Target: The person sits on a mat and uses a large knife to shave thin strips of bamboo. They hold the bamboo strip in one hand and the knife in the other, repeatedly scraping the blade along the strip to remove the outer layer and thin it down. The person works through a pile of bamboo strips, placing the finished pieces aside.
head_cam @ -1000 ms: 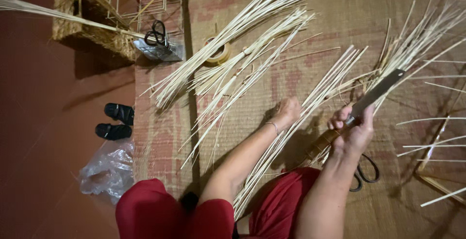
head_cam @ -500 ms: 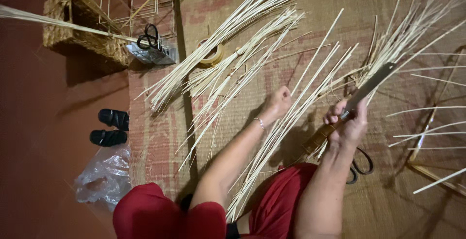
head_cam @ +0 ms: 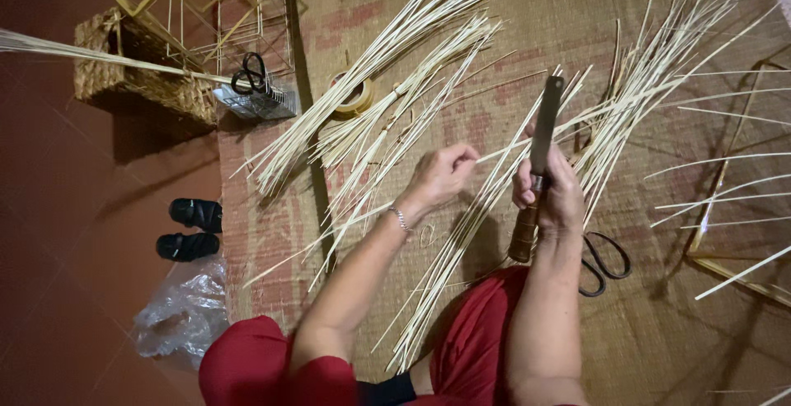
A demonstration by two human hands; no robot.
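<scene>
Left hand – fingers pinch one thin bamboo strip | right hand – fist closed around wooden handle of knife, blade upright, touching strip | strip lies across woven mat, above loose bamboo bundle | black scissors just beside right wrist

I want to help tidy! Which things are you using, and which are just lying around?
In use: strip pinched in left hand; knife in right hand.

Lying about: scissors, tape roll, sandals, plastic bag, basket.
</scene>
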